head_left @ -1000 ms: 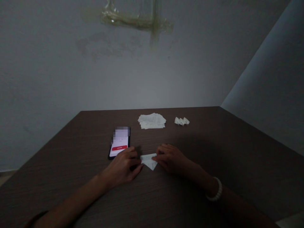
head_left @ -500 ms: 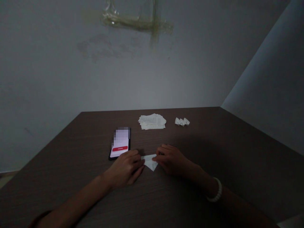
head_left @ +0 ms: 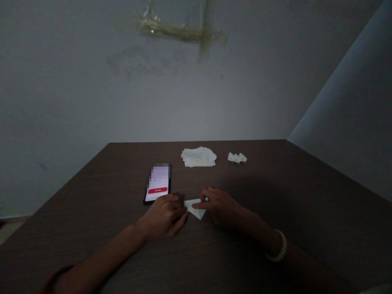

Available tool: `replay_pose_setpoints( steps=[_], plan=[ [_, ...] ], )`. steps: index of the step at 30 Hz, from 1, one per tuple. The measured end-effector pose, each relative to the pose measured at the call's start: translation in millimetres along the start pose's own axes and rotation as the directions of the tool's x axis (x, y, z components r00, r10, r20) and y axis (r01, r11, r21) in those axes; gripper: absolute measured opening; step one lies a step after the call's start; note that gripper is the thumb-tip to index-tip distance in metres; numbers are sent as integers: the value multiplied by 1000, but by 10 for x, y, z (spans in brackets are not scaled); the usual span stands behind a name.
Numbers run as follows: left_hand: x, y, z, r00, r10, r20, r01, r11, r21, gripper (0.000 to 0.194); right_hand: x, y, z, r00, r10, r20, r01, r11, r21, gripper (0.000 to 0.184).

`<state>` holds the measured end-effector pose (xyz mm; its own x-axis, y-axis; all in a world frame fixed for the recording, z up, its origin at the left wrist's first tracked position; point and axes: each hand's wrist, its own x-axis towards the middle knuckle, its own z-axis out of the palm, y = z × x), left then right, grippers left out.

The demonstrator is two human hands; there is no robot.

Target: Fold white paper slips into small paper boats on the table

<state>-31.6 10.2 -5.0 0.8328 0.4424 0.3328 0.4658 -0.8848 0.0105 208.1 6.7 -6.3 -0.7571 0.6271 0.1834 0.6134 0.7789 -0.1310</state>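
A small folded piece of printed paper [head_left: 198, 212] lies on the brown table between my hands, its point facing me. My left hand [head_left: 167, 214] is closed at the paper's left corner, fingertips gripping or pressing it there. From the right, my right hand [head_left: 219, 206] holds the right side, with the thumb stretched across the paper's face and the index finger curled at the top edge. Part of the right corner is hidden under those fingers. A white beaded bracelet [head_left: 282, 247] is on my right wrist.
A phone [head_left: 158, 183] with a lit screen lies just beyond my left hand. Farther back are a stack of printed paper sheets [head_left: 199, 157] and several small folded paper pieces [head_left: 237, 158]. A wall [head_left: 196, 102] stands behind the table [head_left: 122, 171].
My right thumb has slid left across the paper's face. The left hand stays at its corner. The whole view has shifted slightly.
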Motion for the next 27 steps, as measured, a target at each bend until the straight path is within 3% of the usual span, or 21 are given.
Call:
replay_pose_setpoints(
  steps=[11, 18, 21, 24, 27],
  plan=[
    [53, 27, -8, 984, -178, -2, 177, 981, -84, 32, -177, 197, -111, 993, 103, -64, -99, 993, 56, 34],
    [42, 24, 77, 981, -183, -65, 177, 980, -94, 29, -194, 222, -139, 990, 96, -99, -88, 993, 77, 20],
    [37, 29, 121, 980, -186, -69, 180, 980, -88, 28, -157, 179, -119, 988, 99, -117, -93, 994, 56, 5],
    [41, 41, 133, 976, -203, -74, 195, 976, -101, 27, -105, 140, -67, 978, 140, -152, -141, 990, 4, 22],
    [60, 53, 109, 974, -214, -70, 205, 972, -112, 25, -66, 108, -20, 973, 159, -165, -162, 987, -3, 20]
  ],
)
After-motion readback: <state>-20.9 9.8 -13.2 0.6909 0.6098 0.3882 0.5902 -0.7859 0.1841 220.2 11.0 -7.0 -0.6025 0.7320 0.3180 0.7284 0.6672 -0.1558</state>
